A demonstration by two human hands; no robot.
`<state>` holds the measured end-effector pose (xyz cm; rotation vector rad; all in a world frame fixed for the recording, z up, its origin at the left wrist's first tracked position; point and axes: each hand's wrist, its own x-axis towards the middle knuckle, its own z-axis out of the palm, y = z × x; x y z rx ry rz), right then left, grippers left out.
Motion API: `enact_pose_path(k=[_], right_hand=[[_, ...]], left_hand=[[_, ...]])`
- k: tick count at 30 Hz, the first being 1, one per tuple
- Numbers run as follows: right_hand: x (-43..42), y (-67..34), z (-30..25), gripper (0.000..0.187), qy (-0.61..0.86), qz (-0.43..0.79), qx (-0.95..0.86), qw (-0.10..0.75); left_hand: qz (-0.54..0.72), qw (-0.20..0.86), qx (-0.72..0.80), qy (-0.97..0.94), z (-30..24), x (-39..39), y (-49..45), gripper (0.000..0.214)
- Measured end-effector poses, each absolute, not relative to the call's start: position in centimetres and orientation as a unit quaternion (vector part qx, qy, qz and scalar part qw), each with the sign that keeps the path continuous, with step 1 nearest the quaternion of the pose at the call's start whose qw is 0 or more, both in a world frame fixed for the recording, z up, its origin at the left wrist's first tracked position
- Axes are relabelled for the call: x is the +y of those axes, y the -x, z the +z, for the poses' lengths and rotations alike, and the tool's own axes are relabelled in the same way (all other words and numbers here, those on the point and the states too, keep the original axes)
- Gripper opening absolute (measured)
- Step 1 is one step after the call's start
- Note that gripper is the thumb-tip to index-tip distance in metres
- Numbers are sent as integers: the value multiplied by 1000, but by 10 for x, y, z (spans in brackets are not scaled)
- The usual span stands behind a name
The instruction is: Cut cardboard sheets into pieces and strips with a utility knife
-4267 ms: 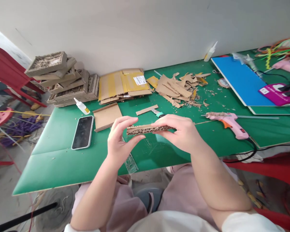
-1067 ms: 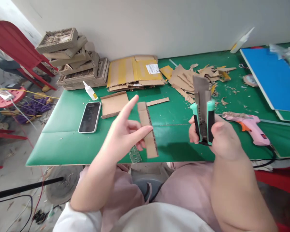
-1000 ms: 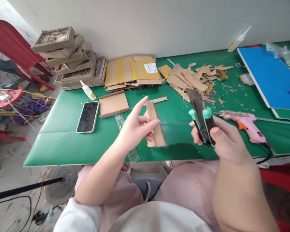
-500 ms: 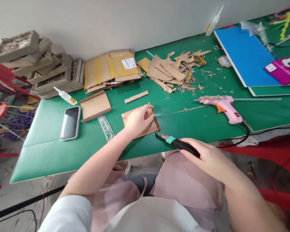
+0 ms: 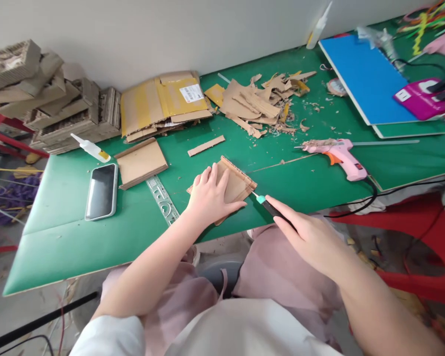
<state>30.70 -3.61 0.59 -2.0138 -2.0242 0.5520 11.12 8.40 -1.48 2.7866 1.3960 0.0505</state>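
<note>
My left hand (image 5: 209, 194) lies flat, fingers spread, pressing a piece of corrugated cardboard (image 5: 241, 182) onto the green table (image 5: 96, 237). My right hand (image 5: 311, 237) is closed round a utility knife (image 5: 269, 206) with a black and teal handle. The knife's tip meets the cardboard's right edge. A clear ruler (image 5: 162, 200) lies just left of my left hand.
A phone (image 5: 102, 190), a glue bottle (image 5: 90, 148), a flat cardboard piece (image 5: 141, 162) and a cardboard strip (image 5: 206, 146) lie to the left and beyond. Cardboard scraps (image 5: 257, 101) and stacked cardboard frames (image 5: 52, 113) line the back. A pink glue gun (image 5: 337, 153) and blue board (image 5: 363, 79) are right.
The cardboard went from held edgewise in both hands to lying flat under my left hand. My right hand picked up the knife, lowered it and brought its tip to the cardboard's edge.
</note>
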Motion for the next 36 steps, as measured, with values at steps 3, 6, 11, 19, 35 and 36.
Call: enact_pose_path(k=[3, 6, 11, 19, 35, 36], right_hand=[[-24, -302, 9, 45, 688, 181, -696, 93], [-10, -294, 12, 47, 696, 169, -697, 48], [8, -281, 21, 47, 712, 142, -688, 0], [21, -274, 24, 49, 705, 129, -697, -33], [16, -279, 36, 50, 700, 124, -699, -84], [14, -280, 35, 49, 701, 123, -697, -82]], left_hand=[[18, 28, 439, -898, -17, 80, -110, 93], [22, 39, 433, -900, -20, 80, -110, 93], [28, 45, 436, -898, -22, 81, -111, 94], [15, 45, 441, -896, -20, 80, -112, 94], [3, 46, 442, -896, -18, 80, -112, 90], [3, 46, 442, -896, -18, 81, -112, 90]])
